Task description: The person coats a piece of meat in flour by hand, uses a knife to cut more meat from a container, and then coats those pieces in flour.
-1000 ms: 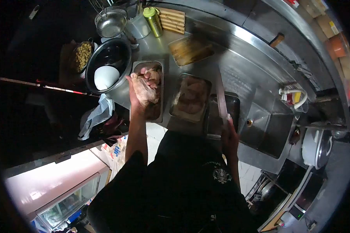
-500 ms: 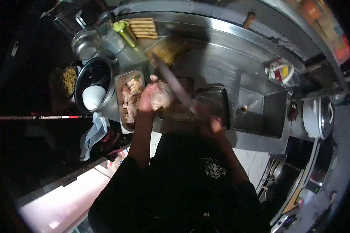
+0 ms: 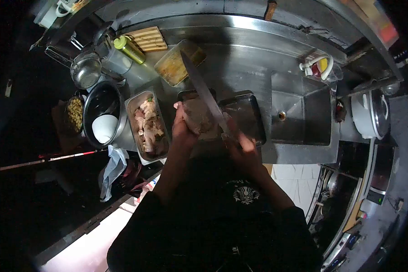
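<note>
My left hand (image 3: 184, 131) grips a piece of raw chicken (image 3: 198, 116) by its left side, with a pale end poking out above the fingers. Closed round the handle of a large knife (image 3: 201, 87) is my right hand (image 3: 241, 141). The long blade slants up and to the left, overlapping the right edge of the chicken in this view. A metal pan (image 3: 165, 152) holding several raw chicken pieces (image 3: 148, 124) stands left of my left hand. Just right of the knife lies a dark shallow tray (image 3: 258, 119).
Behind the knife tip sits a clear container (image 3: 179, 63) with yellowish residue. A green bottle (image 3: 130, 51), slatted wooden board (image 3: 148, 39) and strainer (image 3: 85, 71) stand back left. A black bowl (image 3: 89, 93) holds a white object (image 3: 105, 128). The sink (image 3: 301, 122) is right.
My left hand has brought the chicken right and slightly toward me, away from the pan's edge. The knife is now less blurred and overlaps the chicken. The camera view has shifted.
</note>
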{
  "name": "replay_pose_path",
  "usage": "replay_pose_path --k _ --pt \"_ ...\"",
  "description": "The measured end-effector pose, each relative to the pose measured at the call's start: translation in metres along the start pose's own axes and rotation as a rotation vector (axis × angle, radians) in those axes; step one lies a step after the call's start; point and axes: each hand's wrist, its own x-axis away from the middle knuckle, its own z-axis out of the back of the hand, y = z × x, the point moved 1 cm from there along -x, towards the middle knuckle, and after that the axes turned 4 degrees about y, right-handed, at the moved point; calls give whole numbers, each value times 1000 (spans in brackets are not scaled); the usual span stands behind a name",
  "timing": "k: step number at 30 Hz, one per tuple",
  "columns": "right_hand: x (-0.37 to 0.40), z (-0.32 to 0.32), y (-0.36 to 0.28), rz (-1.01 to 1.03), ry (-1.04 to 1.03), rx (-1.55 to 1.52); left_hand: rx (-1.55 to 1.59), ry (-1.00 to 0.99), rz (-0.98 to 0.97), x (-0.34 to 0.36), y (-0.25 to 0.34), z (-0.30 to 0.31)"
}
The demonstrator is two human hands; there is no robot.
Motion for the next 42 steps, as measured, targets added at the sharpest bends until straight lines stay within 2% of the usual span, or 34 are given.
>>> replay_pose_path --k 3,6,9,12,14,17,18,21,22,25,27,30,31,33,34,35,37,39,41,42 --pt "-3 3 -1 -18 -15 -9 39 27 38 3 2 -11" --pt "-2 6 -1 -49 -33 3 83 -145 79 -4 1 16" --pt "-8 11 -11 -97 -51 -23 79 -85 189 3 -7 16" --pt "-14 15 -14 -233 -102 -47 -126 -92 52 7 -10 -10" --pt "-19 17 -20 -303 -140 -71 -120 -27 17 7 -16 -18" --pt "-32 21 -35 -321 -203 -92 -301 33 -90 3 -19 -3" --pt "-35 21 -35 -318 -233 -73 -392 41 -139 2 -19 -1" --pt "-33 10 -22 -225 -231 53 -338 235 -280 -6 -31 -6" --pt "-31 6 -17 -182 -217 106 -300 240 -262 -5 -32 -9" --pt "-30 8 -15 -253 -376 128 -227 292 -243 0 -31 -18" --pt "-32 23 -29 -262 -428 -25 -233 369 -283 1 -33 -24" --pt "-12 29 -19 -120 -365 -47 -280 402 -346 -10 -32 3" --pt "-3 31 -16 -48 -323 -21 -185 263 -290 -13 -24 8" --pt "10 45 -19 -109 -393 65 7 -10 -179 -13 -6 9" --pt "12 48 -19 -139 -429 108 -154 69 -321 -12 -3 3" --pt "11 49 -18 -65 -393 120 -318 147 -460 -11 -1 -5" --pt "11 49 -15 75 -309 146 -494 273 -549 -16 -3 -2" --pt "10 29 6 185 -274 354 -516 362 -458 -33 -15 26" --pt "-4 15 7 155 -243 341 -661 362 -506 -17 -19 -1" --pt "-17 12 -1 73 -230 223 -733 361 -531 -11 -21 -11"
